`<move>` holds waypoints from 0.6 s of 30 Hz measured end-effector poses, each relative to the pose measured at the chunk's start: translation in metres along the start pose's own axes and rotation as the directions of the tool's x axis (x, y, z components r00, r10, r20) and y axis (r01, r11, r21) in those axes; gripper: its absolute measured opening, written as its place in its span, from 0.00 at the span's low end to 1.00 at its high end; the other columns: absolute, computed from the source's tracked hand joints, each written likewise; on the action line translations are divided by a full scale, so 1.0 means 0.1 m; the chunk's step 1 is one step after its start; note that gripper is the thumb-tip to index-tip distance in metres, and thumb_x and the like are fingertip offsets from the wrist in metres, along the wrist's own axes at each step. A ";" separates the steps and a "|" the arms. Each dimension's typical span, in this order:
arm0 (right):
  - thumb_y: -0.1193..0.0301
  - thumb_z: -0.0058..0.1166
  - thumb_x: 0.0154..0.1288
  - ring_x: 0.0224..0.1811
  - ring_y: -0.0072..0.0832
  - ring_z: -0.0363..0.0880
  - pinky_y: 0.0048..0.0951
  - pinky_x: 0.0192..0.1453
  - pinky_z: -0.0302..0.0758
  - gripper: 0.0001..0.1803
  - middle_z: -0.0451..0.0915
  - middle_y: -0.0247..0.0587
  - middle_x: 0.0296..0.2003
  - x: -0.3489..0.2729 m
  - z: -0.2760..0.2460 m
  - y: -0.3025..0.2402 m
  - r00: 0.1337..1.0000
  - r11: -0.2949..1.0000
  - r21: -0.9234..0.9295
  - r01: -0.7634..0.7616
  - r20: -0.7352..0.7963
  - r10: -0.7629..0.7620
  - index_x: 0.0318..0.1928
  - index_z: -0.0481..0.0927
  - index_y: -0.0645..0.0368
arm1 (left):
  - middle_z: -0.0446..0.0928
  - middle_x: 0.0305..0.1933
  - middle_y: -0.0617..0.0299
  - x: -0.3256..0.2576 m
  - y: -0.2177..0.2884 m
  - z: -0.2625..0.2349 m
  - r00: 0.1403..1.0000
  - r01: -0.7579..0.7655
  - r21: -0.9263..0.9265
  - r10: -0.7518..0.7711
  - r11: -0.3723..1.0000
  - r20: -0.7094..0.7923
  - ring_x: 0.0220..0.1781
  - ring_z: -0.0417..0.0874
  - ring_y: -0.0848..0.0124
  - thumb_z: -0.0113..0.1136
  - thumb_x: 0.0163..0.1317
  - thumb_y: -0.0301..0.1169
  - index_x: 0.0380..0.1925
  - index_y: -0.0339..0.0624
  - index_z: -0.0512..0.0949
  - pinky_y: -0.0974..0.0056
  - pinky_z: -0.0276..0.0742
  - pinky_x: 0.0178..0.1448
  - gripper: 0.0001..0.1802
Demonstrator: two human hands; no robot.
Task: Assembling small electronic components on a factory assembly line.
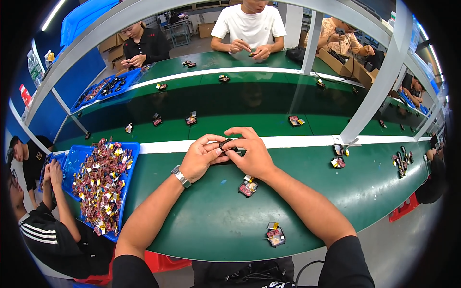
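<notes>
Over the green worktop, my left hand (198, 156) and my right hand (248, 152) meet in front of me. Both are closed round a small black plastic case (224, 144), which my fingers partly cover; its inside cannot be made out. Just below my right hand lies an open black case (248, 186) with a reddish circuit board and a yellow-and-white tab. A similar open case (275, 235) rests nearer the table's front edge. On my left wrist is a metal watch (180, 176).
A blue tray (134, 158) heaped with small circuit boards (102, 187) stands at my left. A white rail (163, 146) and a grey post (377, 77) border the belt (249, 103), which carries scattered parts. Black pieces (402, 162) lie far right. Several people sit around.
</notes>
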State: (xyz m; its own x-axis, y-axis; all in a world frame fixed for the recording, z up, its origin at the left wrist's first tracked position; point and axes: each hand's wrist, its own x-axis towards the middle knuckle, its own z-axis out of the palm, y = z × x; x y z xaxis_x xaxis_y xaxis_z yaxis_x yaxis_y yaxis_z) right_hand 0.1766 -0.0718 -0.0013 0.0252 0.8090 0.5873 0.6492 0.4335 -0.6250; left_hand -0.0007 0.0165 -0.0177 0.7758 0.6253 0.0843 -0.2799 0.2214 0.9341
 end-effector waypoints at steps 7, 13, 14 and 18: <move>0.76 0.61 0.56 0.62 0.41 0.70 0.40 0.62 0.73 0.07 0.77 0.39 0.57 0.03 -0.02 0.01 0.999 0.999 0.048 0.010 0.048 -0.012 0.35 0.87 0.55 | 0.80 0.52 0.50 -0.01 -0.02 -0.04 1.000 -0.005 -0.040 0.005 0.999 0.004 0.53 0.84 0.66 0.56 0.69 0.22 0.54 0.34 0.71 0.60 0.86 0.58 0.15; 0.76 0.60 0.57 0.65 0.43 0.68 0.41 0.65 0.72 0.07 0.76 0.39 0.60 0.02 -0.02 -0.02 0.996 0.996 0.083 0.034 0.082 -0.040 0.37 0.85 0.56 | 0.81 0.51 0.51 -0.01 -0.03 -0.01 0.999 -0.037 -0.003 0.037 0.999 -0.035 0.51 0.85 0.65 0.56 0.69 0.22 0.54 0.34 0.72 0.62 0.87 0.55 0.14; 0.76 0.60 0.57 0.65 0.43 0.68 0.41 0.65 0.72 0.07 0.76 0.39 0.60 0.03 -0.02 -0.03 0.996 0.996 0.084 0.034 0.083 -0.041 0.37 0.85 0.56 | 0.81 0.51 0.51 -0.02 -0.02 -0.01 0.999 -0.038 0.002 0.038 0.999 -0.035 0.52 0.85 0.65 0.56 0.69 0.22 0.54 0.33 0.72 0.62 0.87 0.55 0.14; 0.77 0.59 0.57 0.64 0.43 0.69 0.41 0.65 0.71 0.10 0.76 0.40 0.59 0.05 -0.01 -0.05 0.996 0.999 0.037 0.031 0.081 -0.034 0.41 0.83 0.57 | 0.80 0.52 0.51 0.00 0.02 0.02 0.994 -0.069 -0.036 0.065 0.997 -0.092 0.53 0.84 0.65 0.53 0.70 0.21 0.55 0.33 0.71 0.61 0.87 0.56 0.14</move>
State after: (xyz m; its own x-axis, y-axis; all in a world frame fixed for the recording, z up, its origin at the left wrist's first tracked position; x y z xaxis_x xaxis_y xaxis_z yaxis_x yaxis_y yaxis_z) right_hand 0.1745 -0.0708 0.0053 -0.0586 0.8235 0.5643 0.6208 0.4727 -0.6254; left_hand -0.0001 0.0154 -0.0151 0.7005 0.7047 0.1125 -0.3527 0.2048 0.9131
